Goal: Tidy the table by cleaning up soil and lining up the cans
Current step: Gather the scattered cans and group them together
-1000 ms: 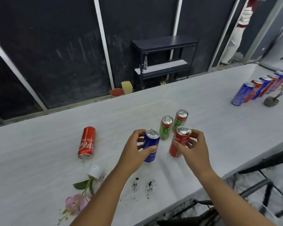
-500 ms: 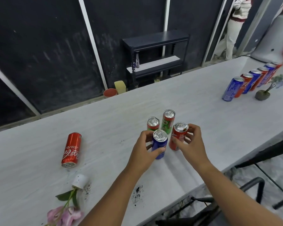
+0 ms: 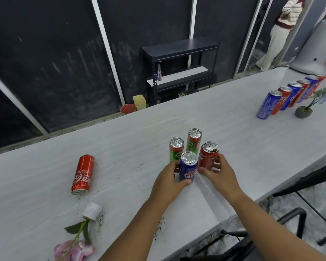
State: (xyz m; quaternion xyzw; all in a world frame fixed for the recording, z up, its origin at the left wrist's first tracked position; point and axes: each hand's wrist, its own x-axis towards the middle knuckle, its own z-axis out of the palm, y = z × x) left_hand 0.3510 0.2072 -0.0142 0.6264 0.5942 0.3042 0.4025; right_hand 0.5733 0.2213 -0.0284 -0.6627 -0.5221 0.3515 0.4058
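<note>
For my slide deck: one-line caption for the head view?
Left hand grips blue can, right hand red can, beside two green cans.

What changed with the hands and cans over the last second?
The left hand slid the blue Pepsi can and the right hand the red cola can away from the person, up against the two green Milo cans. Both grips are unchanged. The tipped red can, toppled flower pot and soil lie as before.
</note>
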